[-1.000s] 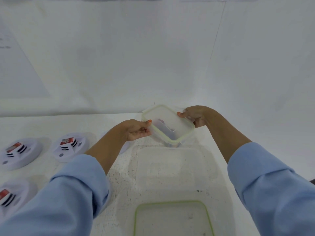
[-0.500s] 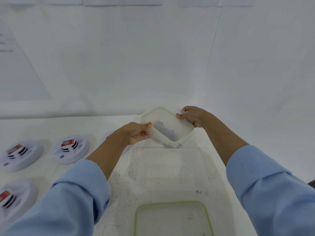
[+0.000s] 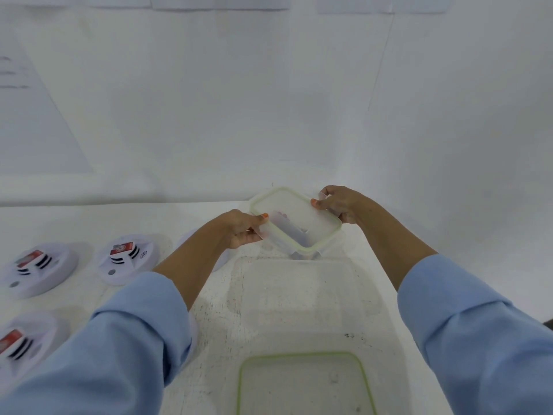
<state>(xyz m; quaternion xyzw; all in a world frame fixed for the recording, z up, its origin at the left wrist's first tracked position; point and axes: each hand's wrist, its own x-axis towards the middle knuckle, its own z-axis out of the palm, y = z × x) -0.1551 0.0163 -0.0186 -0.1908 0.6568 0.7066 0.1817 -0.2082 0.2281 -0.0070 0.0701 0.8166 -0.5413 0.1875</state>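
A small clear plastic container [image 3: 294, 223] with a green-rimmed lid stands at the far middle of the white table. My left hand [image 3: 244, 227] grips its left end, thumb on the lid's edge. My right hand [image 3: 341, 205] grips its right end, thumb on the lid and fingers curled round a side clip. Something small and dark shows faintly through the lid; what it is cannot be made out.
A larger clear open container [image 3: 291, 290] stands just nearer than the small one. A green-rimmed lid [image 3: 305, 384] lies at the near edge. Three white round smoke detectors [image 3: 127, 259] [image 3: 37, 269] [image 3: 18, 345] lie on the left. A white wall rises behind the table [image 3: 215, 324].
Both hands stay on the small container's ends. The container has shifted slightly, and the right hand's fingers have curled further round its right end.
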